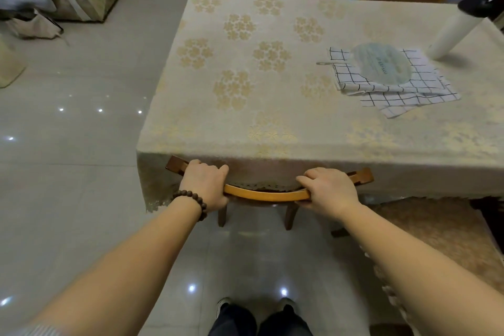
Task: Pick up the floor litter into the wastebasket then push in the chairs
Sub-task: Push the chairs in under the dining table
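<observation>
Your table [272, 63] already overhangs the chair [267, 195], whose curved top rail sits against the cloth edge with the seat tucked under. Your left hand [203, 185] and right hand [327, 189] each wrap that rail. Shove further and knuckles could jam into the cloth or drag it. Seat and front legs are hidden; no wastebasket or litter shows.

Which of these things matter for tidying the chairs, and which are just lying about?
Part of the job:
- chair, gripped by left hand and right hand
- table

Just lying about:
- checked cloth
- round fan
- white roll
</observation>
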Demonstrator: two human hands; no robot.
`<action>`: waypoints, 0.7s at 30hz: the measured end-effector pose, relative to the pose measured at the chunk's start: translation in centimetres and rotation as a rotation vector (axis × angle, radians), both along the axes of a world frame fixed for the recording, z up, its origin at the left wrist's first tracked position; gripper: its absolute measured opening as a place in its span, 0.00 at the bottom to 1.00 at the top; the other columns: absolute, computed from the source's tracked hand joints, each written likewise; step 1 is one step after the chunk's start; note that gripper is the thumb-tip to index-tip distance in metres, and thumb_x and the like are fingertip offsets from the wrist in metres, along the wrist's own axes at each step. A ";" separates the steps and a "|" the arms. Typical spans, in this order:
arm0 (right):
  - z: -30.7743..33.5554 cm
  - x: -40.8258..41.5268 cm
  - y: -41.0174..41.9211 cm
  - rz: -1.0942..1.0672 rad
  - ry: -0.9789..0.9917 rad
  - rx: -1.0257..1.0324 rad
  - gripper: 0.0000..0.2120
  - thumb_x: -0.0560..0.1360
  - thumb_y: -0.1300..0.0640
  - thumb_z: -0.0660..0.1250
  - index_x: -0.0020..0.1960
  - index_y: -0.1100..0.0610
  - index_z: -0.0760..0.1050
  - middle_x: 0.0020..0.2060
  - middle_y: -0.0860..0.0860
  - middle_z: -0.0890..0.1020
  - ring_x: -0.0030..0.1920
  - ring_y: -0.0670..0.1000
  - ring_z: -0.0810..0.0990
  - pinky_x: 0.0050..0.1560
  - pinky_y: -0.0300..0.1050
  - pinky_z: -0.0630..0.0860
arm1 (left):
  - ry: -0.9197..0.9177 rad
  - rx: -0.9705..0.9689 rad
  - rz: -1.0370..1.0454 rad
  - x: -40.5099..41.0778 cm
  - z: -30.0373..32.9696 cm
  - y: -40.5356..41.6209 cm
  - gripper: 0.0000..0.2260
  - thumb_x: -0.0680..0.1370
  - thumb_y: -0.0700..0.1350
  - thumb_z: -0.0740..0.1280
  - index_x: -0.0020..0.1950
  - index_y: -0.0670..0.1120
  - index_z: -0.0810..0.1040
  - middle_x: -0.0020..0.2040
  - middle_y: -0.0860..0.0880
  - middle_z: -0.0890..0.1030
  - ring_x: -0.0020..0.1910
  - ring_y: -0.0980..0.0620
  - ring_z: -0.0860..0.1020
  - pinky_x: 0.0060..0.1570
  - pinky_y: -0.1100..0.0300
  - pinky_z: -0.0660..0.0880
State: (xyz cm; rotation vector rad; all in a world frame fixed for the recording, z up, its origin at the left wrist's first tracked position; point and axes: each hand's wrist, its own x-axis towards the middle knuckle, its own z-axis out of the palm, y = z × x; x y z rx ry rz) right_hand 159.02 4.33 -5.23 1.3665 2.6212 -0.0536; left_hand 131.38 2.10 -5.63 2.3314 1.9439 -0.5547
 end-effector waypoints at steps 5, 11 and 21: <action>-0.1 0.8 0.6 -0.012 0.033 -0.009 0.28 0.69 0.36 0.67 0.63 0.51 0.73 0.55 0.49 0.80 0.57 0.54 0.78 0.53 0.49 0.74 | -0.059 0.050 0.003 0.4 -0.3 0.3 0.28 0.70 0.68 0.62 0.63 0.52 0.71 0.55 0.52 0.78 0.54 0.49 0.76 0.56 0.51 0.69; -1.1 -0.3 0.0 -0.036 0.051 0.058 0.31 0.65 0.38 0.71 0.64 0.50 0.73 0.60 0.51 0.78 0.64 0.54 0.73 0.68 0.56 0.65 | -0.104 0.084 -0.042 -0.9 -0.3 0.3 0.36 0.69 0.70 0.61 0.72 0.53 0.65 0.67 0.51 0.72 0.66 0.49 0.70 0.65 0.51 0.64; -1.6 -3.5 -0.7 0.000 0.064 0.071 0.37 0.70 0.33 0.64 0.73 0.49 0.61 0.72 0.55 0.66 0.73 0.57 0.59 0.72 0.57 0.55 | -0.059 0.055 0.001 -3.9 0.2 0.4 0.39 0.69 0.71 0.60 0.76 0.56 0.57 0.75 0.51 0.64 0.73 0.49 0.61 0.72 0.47 0.56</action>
